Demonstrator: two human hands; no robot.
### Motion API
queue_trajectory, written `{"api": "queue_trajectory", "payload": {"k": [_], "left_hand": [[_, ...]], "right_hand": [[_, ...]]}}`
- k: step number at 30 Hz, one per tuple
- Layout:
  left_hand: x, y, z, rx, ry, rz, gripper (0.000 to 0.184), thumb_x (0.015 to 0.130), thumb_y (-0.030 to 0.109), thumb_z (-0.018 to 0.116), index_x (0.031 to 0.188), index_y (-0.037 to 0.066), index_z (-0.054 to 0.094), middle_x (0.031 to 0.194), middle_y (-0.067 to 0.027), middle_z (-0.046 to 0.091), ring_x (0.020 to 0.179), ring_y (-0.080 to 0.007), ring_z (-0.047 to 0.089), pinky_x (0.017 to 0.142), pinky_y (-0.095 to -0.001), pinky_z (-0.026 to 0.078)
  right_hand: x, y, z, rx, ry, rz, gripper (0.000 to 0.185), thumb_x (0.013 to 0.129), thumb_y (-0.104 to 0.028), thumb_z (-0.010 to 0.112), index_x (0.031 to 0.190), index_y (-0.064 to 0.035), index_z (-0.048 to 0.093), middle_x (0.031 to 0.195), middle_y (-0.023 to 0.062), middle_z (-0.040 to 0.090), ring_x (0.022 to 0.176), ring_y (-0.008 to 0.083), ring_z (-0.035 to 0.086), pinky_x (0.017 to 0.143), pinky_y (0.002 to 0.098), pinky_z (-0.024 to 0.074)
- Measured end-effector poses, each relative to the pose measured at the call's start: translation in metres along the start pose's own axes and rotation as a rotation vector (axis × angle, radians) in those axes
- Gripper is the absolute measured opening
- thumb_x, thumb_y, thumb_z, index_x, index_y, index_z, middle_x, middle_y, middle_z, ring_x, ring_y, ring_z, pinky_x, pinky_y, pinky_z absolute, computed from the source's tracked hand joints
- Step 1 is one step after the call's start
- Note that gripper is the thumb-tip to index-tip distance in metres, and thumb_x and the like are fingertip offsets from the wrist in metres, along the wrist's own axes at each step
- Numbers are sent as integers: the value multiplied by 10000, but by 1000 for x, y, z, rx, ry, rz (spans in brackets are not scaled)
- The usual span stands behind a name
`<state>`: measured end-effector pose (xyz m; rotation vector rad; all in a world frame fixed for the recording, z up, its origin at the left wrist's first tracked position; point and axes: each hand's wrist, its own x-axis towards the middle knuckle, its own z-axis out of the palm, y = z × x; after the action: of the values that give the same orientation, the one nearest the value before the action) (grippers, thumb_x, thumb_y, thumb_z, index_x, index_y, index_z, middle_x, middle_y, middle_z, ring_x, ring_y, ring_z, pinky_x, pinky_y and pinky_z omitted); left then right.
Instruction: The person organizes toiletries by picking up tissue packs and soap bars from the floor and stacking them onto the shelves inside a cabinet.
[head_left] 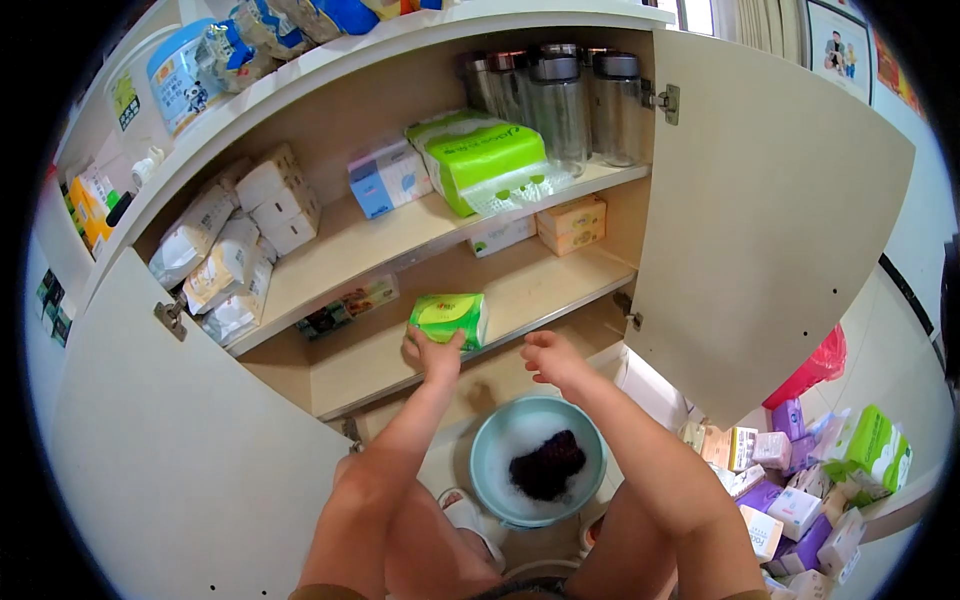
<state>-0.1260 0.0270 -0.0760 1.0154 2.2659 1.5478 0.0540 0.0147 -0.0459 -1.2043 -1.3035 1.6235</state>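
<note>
The left hand grips a soft, glossy green packet. The right hand, fingers loosely curled, holds nothing above a round basin of foamy water.

one head-worn view looks forward and steeply down from above the lap into the open cabinet close ahead

A bright-green, soft plastic-wrapped rectangular pack, with a pale yellow-green panel, small red print and a whitish right end, lies broad face up at the beige lower shelf's front edge, in the left hand's grip.
</note>
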Motion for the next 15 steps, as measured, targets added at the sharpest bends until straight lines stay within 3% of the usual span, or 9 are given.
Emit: {"api": "queue_trajectory", "payload": {"k": [1, 3, 6, 10, 13, 15], "left_hand": [[0, 3, -1, -6, 1, 5, 723, 621, 168, 688, 1205, -11, 302, 1279, -208, 150, 1168, -318, 221, 944, -326, 263], [0, 7, -2, 161, -215, 75, 850, 612, 289, 690, 1258, 3, 217, 1295, -237, -49, 1222, -316, 52, 982, -331, 185], [12, -3, 7, 335, -248, 99, 919, 597, 400, 672, 1271, 6, 186, 1293, -259, -42, 1223, -346, 35, 986, -329, 174], [23, -8, 7, 364, -291, 203, 938, 570, 438, 673, 1256, -3, 211, 1296, -260, -35, 1221, -366, 8, 992, -371, 139], [25, 8, 1, 649, -309, 224, 924, 560, 436, 677, 1237, -12, 236, 1307, -240, 4, 1225, -363, 1, 988, -418, 112], [27, 13, -5, 721, -364, 352, 884, 545, 456, 676, 1241, 84, 276, 1325, -204, 56, 1233, -360, 9, 979, -441, 104]], "right_hand": [[6, 2, -2, -40, -51, 7, 453, 738, -172, 530, 1123, 23, 392, 896, 79, 516, 670, 126, 467, 532, 249, 398], [9, 5, -4, -80, -98, 13, 460, 738, -172, 528, 1131, 23, 390, 907, 82, 520, 673, 128, 470, 541, 251, 402], [3, 3, 0, -75, -93, -18, 460, 737, -171, 526, 1130, 26, 391, 911, 82, 521, 683, 129, 474, 549, 250, 404], [-3, 1, 3, -82, -44, 10, 445, 737, -173, 527, 1115, 25, 400, 904, 82, 520, 696, 130, 477, 567, 255, 407], [2, 5, 0, -98, -74, -8, 441, 738, -172, 528, 1113, 23, 403, 916, 89, 522, 711, 134, 481, 590, 264, 412], [1, 6, 1, -62, -84, -17, 440, 738, -172, 528, 1113, 23, 405, 925, 93, 523, 721, 139, 484, 604, 269, 414]]}}
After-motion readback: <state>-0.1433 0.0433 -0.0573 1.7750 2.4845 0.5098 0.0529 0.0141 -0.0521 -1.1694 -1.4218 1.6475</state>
